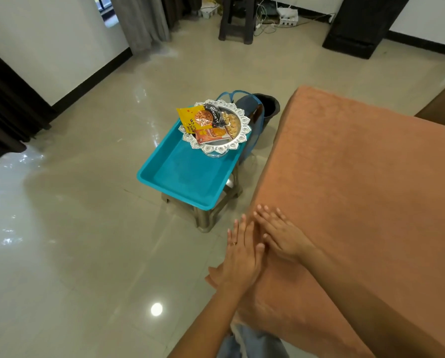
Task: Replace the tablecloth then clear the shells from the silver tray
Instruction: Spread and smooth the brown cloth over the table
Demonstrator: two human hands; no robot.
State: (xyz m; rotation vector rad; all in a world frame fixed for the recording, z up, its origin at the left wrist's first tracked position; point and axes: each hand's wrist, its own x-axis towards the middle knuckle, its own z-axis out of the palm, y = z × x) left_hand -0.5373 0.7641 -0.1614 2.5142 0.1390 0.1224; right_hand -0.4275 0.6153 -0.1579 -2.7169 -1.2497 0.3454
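Note:
An orange tablecloth (358,192) covers the table on the right and hangs down its near side. My left hand (242,257) lies flat with fingers spread against the hanging side of the cloth near the corner. My right hand (281,233) rests flat on the cloth's top edge, just beside the left. Neither hand holds anything. To the left, an ornate silver tray (244,126) sits on the far end of a turquoise plastic tray (182,177). It carries nut shells (229,121) and snack packets (203,120).
The turquoise tray rests on a low plastic stool (208,215). Behind it stand a blue bag (252,120) and a dark bin (269,104). Glossy tiled floor (87,228) spreads left. A dark stool (238,19), cables and curtains are at the back.

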